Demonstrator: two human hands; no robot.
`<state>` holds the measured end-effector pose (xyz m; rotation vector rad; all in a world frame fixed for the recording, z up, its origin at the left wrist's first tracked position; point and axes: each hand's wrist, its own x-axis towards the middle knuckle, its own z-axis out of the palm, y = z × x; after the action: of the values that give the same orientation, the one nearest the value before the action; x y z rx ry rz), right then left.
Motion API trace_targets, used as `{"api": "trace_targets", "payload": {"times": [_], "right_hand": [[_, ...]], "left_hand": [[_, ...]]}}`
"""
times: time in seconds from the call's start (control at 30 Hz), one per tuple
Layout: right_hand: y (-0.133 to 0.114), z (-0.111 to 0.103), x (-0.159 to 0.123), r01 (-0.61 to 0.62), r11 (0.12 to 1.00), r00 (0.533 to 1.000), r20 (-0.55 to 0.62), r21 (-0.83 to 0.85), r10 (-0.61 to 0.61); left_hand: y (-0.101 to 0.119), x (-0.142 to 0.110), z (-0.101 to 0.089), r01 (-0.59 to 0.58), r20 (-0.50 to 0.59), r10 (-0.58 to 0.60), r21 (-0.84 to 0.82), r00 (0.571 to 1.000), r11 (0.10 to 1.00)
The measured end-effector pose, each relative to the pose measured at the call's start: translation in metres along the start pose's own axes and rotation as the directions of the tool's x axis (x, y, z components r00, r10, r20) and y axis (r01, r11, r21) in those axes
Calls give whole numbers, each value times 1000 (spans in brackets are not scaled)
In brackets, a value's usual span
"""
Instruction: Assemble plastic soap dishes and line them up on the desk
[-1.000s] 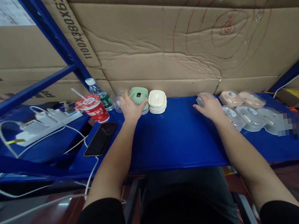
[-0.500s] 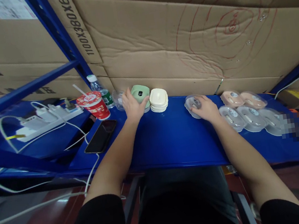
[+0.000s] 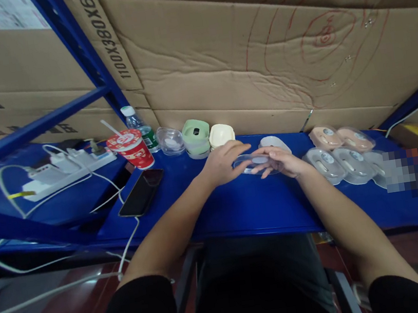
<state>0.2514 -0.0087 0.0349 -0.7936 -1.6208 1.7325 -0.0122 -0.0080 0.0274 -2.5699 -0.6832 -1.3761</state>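
A clear plastic lid with a pale oval label is raised over the blue table, tilted. My right hand grips its right side, fingers beneath it. At its left edge is my left hand, thumb and fingers on either side of the rim. Behind my right hand, a whitish container rests on the table, partly hidden. A stack of cream containers stands just behind my left hand, beside green containers. Further left lies another clear plastic piece.
To the right sit several packed containers, some grey and some peach. On the left are a red paper cup with a straw, a water bottle, a phone and a power strip. Cardboard backs the table.
My left hand has left the green containers and moved right to the lid. My right hand has lifted the clear lid off the whitish container and shifted it left and nearer.
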Motion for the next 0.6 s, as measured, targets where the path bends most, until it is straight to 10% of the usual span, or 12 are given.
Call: {"api": "trace_targets", "payload": {"times": [0.2,0.3,0.43,0.5,0.6], "right_hand": [[4,-2,8,3,999,998,-68,38,0],[7,-4,13,36,999,978,-202,-30,-42],[14,-6,16,20,995,972,-231,-101,-43],[18,-7,17,15,991,974,-220,-136,-45],[25,-8,19,6,977,978,-201,-213,-50]], "left_hand": [[-11,-2,2,237,-205,-247,-72,947,969],[-51,-7,-14,511,-541,-516,-175,664,841],[-110,-21,-48,710,-791,-564,-256,236,656],[-129,-29,-61,778,-829,-547,-264,119,570],[-140,-38,-67,809,-836,-542,-259,86,527]]}}
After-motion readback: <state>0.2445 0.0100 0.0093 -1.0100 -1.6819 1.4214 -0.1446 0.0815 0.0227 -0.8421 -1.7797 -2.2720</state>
